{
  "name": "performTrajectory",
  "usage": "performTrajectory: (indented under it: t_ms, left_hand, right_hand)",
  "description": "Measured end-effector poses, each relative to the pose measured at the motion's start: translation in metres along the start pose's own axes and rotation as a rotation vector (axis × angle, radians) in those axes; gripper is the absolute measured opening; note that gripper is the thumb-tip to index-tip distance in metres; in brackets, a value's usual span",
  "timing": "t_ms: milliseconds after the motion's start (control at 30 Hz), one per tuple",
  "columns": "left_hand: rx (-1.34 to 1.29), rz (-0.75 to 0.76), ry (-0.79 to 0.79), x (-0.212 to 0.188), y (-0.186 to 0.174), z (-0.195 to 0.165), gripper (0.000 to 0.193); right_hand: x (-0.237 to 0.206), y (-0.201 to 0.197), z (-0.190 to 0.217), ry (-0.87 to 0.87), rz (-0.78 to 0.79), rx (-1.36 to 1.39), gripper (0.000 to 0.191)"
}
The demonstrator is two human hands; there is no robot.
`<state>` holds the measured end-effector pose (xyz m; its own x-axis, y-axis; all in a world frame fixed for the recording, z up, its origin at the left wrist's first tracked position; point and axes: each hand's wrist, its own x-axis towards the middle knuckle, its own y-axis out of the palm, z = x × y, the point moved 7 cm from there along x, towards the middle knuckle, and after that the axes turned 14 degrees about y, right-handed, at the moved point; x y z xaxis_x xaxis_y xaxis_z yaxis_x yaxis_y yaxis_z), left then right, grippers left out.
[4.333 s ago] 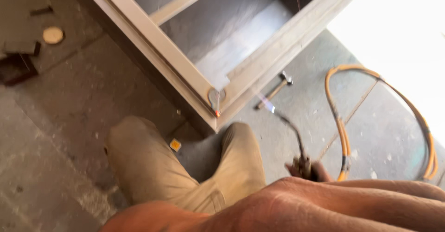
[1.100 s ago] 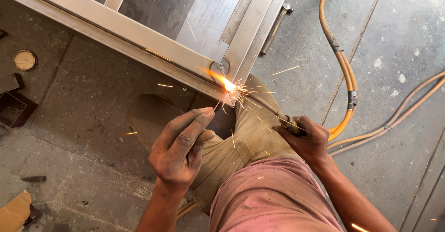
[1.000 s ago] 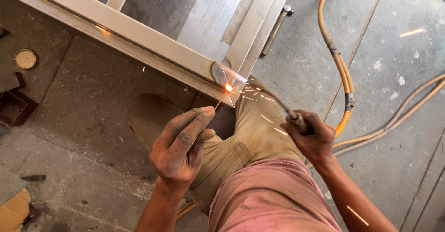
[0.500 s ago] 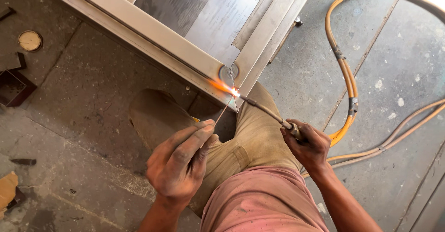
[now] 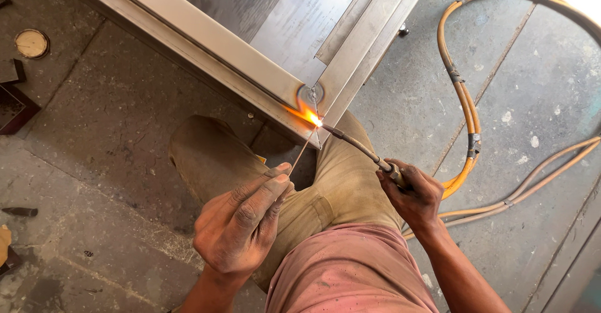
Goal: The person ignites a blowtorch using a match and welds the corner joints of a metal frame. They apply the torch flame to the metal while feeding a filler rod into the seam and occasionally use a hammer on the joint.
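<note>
A metal frame [image 5: 206,34] lies on the concrete floor, its mitred corner [image 5: 310,95] pointing toward me. My right hand [image 5: 410,191] grips a gas torch [image 5: 357,144] whose flame [image 5: 310,118] burns orange at that corner joint. My left hand [image 5: 241,225] pinches a thin filler rod [image 5: 302,150] between thumb and fingers, the rod's tip reaching up into the flame. My bent legs in khaki trousers [image 5: 325,181] sit just below the corner.
Orange twin hoses [image 5: 463,100] loop across the floor at the right and run to the torch. A round disc [image 5: 31,42] and dark metal scraps [image 5: 12,106] lie at the far left. A bolt-like piece [image 5: 402,31] rests beside the frame's right rail.
The sparks seen a second ago have stopped and a steady flame sits at the corner. My left hand now brings the filler rod up to the joint. The view shifted slightly.
</note>
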<state>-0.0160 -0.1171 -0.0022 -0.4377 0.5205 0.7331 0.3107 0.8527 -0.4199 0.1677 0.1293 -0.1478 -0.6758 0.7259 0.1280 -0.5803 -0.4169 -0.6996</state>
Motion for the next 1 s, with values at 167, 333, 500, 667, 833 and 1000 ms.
performTrajectory:
  t_ms: [167, 333, 500, 667, 833, 1000]
  left_hand:
    - [-0.021, 0.000, 0.004, 0.0016, 0.0013, 0.0005, 0.028]
    - [-0.016, -0.013, 0.004, 0.0017, 0.0024, 0.0010, 0.027]
    - [0.004, -0.017, 0.005, 0.0014, 0.0017, 0.0001, 0.027]
    - [0.011, -0.028, 0.000, 0.0008, 0.0025, 0.0001, 0.027]
    - [0.017, -0.022, 0.001, 0.0001, 0.0041, 0.0028, 0.027]
    - [0.026, -0.037, -0.007, -0.0018, 0.0047, 0.0037, 0.027]
  right_hand:
    - [0.0006, 0.0010, -0.0008, 0.000, 0.014, -0.003, 0.029]
    - [0.0014, 0.0007, -0.0034, 0.008, 0.009, -0.022, 0.030]
    - [0.0009, -0.0004, -0.0032, 0.001, 0.008, -0.008, 0.031]
    - [0.0011, -0.0004, -0.0025, 0.018, 0.008, -0.012, 0.031]
    - [0.0016, -0.0009, 0.0008, 0.009, 0.013, 0.004, 0.031]
    - [0.0023, -0.0014, 0.0031, -0.005, 0.011, 0.007, 0.031]
